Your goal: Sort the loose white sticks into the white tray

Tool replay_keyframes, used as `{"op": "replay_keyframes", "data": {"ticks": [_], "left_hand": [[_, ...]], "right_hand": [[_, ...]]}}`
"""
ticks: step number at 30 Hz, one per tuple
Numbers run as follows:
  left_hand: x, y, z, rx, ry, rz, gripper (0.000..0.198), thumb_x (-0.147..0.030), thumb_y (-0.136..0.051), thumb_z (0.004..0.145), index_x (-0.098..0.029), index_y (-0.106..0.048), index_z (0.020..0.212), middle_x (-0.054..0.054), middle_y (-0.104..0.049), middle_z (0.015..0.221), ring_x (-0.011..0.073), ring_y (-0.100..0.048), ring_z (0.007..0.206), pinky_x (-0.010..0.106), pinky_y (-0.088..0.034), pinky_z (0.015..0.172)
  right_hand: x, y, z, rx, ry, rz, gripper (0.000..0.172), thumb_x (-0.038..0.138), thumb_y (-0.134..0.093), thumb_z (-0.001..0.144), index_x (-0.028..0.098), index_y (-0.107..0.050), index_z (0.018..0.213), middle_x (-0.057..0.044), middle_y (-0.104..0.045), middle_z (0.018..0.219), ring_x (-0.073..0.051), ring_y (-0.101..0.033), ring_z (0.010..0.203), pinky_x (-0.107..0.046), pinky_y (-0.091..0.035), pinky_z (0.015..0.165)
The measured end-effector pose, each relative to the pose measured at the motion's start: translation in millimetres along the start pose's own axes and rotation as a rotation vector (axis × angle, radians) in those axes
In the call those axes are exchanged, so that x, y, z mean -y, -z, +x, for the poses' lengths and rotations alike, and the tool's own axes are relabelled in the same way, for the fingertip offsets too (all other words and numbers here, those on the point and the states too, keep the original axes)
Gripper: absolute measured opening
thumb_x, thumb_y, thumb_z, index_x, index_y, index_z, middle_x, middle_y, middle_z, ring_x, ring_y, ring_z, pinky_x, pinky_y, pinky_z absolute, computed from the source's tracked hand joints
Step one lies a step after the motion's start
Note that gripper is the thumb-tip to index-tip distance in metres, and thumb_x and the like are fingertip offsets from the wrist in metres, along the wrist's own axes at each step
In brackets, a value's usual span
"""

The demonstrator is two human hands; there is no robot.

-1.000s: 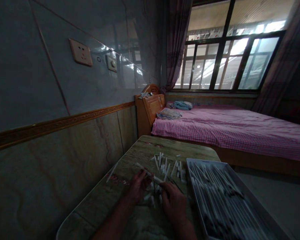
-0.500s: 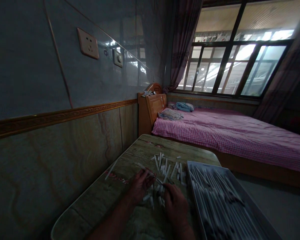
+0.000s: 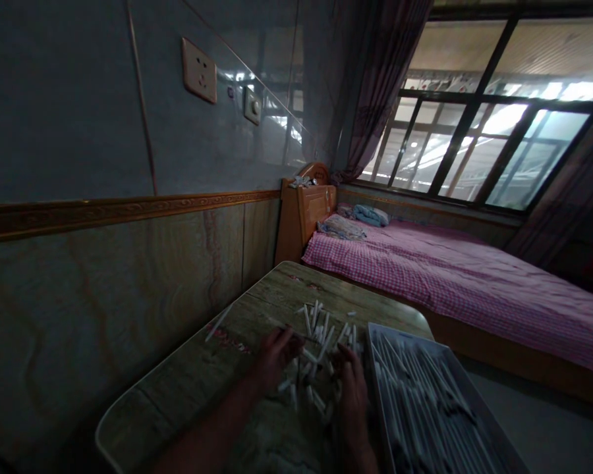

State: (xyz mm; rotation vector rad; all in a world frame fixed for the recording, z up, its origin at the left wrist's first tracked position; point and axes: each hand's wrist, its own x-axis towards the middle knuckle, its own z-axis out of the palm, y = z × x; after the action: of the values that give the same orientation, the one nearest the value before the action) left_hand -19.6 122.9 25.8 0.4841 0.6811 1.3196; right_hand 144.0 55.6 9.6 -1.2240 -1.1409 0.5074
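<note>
My left hand (image 3: 277, 354) is over the middle of the table, its fingers closed on a thin stick that pokes out to the right. My right hand (image 3: 350, 378) hovers to the right of the pile, fingers bent and smeared by motion; I cannot tell whether it holds anything. Between and beyond both hands lie several short white tubes (image 3: 327, 343) in a loose heap. Just right of my right hand, a shallow grey tray (image 3: 374, 368) holds many long thin white sticks (image 3: 420, 395), some with dark parts.
The marble-patterned table (image 3: 178, 395) has rounded corners and stands beside the tiled wall (image 3: 178, 276). One longer white strip (image 3: 218, 322) lies near its left edge. Beyond stands a bed (image 3: 425, 263) with a pink checked sheet, under a window (image 3: 474, 131).
My right hand has drawn away from the left, and the dark thin tool at its fingers no longer shows there. The left hand stays in about the same place. The camera view has tilted slightly.
</note>
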Motion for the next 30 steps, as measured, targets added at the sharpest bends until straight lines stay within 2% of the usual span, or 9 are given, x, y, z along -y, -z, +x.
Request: {"op": "replay_keyframes", "data": {"ticks": [2,4,7,11,14,17,22,25,30], "left_hand": [[-8.8,3.0,3.9,-0.078,0.025,-0.137,0.009,-0.012,-0.068,0.081,-0.016,-0.061,0.077,-0.001,-0.072,0.069,0.0127,-0.072,0.065,0.02,-0.057,0.06],[-15.0,5.6,6.3,-0.081,0.083,-0.211,0.01,-0.009,-0.061,0.085,-0.015,-0.062,0.078,0.0,-0.073,0.071,0.0123,-0.072,0.066,0.02,-0.058,0.062],[-16.8,6.8,7.4,-0.032,0.154,-0.238,0.012,-0.009,-0.057,0.088,-0.014,-0.064,0.081,0.002,-0.074,0.073,0.0129,-0.073,0.066,0.021,-0.059,0.063],[-11.7,3.9,7.2,0.023,0.157,-0.206,0.012,-0.008,-0.057,0.088,-0.015,-0.066,0.082,0.003,-0.075,0.074,0.0132,-0.073,0.066,0.022,-0.059,0.063],[-8.6,1.6,7.2,0.056,0.157,-0.173,0.007,-0.01,-0.062,0.085,-0.015,-0.066,0.081,0.002,-0.076,0.075,0.0136,-0.073,0.068,0.021,-0.059,0.065],[-6.4,-0.2,7.3,0.042,0.178,-0.162,0.007,-0.009,-0.067,0.081,-0.015,-0.066,0.077,0.002,-0.075,0.073,0.0143,-0.074,0.068,0.021,-0.059,0.065],[-1.5,-1.7,8.2,0.031,0.218,-0.147,0.01,-0.005,-0.067,0.08,-0.014,-0.066,0.076,0.004,-0.075,0.07,0.0143,-0.073,0.064,0.021,-0.058,0.063],[1.6,-1.2,9.4,0.028,0.233,-0.14,0.011,-0.003,-0.065,0.08,-0.014,-0.065,0.077,0.004,-0.075,0.069,0.014,-0.072,0.063,0.021,-0.057,0.062],[5.7,0.3,9.8,0.061,0.237,-0.111,0.011,-0.004,-0.068,0.078,-0.014,-0.064,0.079,0.005,-0.076,0.071,0.0153,-0.073,0.064,0.022,-0.057,0.062]], "right_hand": [[-9.7,4.7,5.6,-0.081,-0.1,0.002,0.049,0.049,-0.033,0.095,0.015,-0.062,0.114,-0.011,-0.07,0.101,-0.023,-0.068,0.088,-0.033,-0.053,0.072],[-18.2,8.6,9.1,-0.08,-0.079,-0.142,0.044,0.049,-0.042,0.09,0.017,-0.067,0.105,-0.01,-0.071,0.098,-0.023,-0.067,0.089,-0.034,-0.052,0.077],[-22.8,9.4,9.2,0.047,0.076,-0.445,0.03,0.038,-0.049,0.086,0.022,-0.072,0.098,-0.007,-0.07,0.101,-0.023,-0.065,0.091,-0.032,-0.049,0.078],[-15.4,1.6,7.0,0.216,0.251,-0.752,0.031,0.019,-0.049,0.085,0.027,-0.073,0.102,-0.005,-0.069,0.098,-0.021,-0.064,0.087,-0.028,-0.046,0.069],[-9.1,-4.6,8.0,0.278,0.352,-0.948,0.031,0.011,-0.054,0.08,0.029,-0.074,0.095,-0.005,-0.07,0.09,-0.022,-0.062,0.083,-0.028,-0.042,0.066],[-6.9,-8.0,9.3,0.309,0.388,-1.04,0.027,0.009,-0.056,0.079,0.03,-0.072,0.085,-0.004,-0.07,0.086,-0.023,-0.061,0.082,-0.029,-0.038,0.063],[-12.5,-8.8,8.2,0.265,0.335,-0.98,0.023,0.01,-0.052,0.08,0.027,-0.066,0.076,-0.005,-0.067,0.08,-0.024,-0.06,0.079,-0.03,-0.036,0.063],[-17.2,-9.3,6.9,0.164,0.298,-0.765,0.019,0.022,-0.046,0.088,0.025,-0.065,0.084,-0.006,-0.067,0.083,-0.024,-0.061,0.08,-0.032,-0.041,0.068],[-17.8,-9.7,8.3,0.065,0.181,-0.348,0.032,0.041,-0.045,0.091,0.019,-0.066,0.1,-0.009,-0.07,0.098,-0.023,-0.065,0.091,-0.034,-0.048,0.082]]}}
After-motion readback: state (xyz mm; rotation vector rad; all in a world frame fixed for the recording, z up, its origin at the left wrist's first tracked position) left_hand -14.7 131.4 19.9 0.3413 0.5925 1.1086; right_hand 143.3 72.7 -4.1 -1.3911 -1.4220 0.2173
